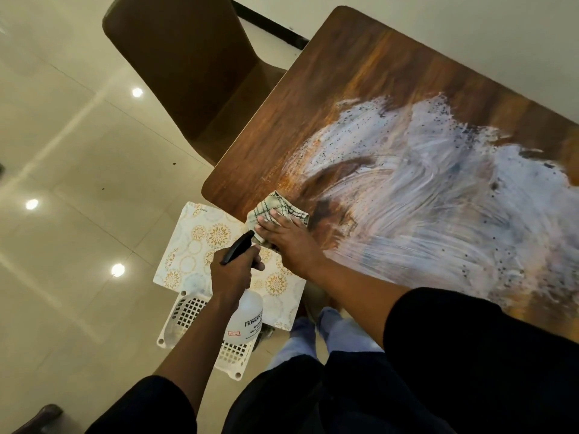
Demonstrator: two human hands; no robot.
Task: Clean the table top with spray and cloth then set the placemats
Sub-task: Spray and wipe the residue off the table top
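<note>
Glossy cream floor tiles [62, 151] surround the scene. At six o'clock, the left hand [233, 274] curls its grip round the neck of the clear plastic spray bottle with a black trigger head [242, 311], held off the bench above a white perforated plastic basket [188, 311]. A cream placemat with gold medallions [200, 245] lies over the basket, just below the bench edge. It looks stiff and light, best lifted by an edge. Farther on, the right hand [286, 238], arm stretched forward, presses flat fingers on a soft, crumpled green-checked cloth [279, 206] at the corner of the dark wood bench [329, 89]. White speckled smears [438, 183] spread toward two o'clock. A brown chair [188, 67] stands at eleven.
</note>
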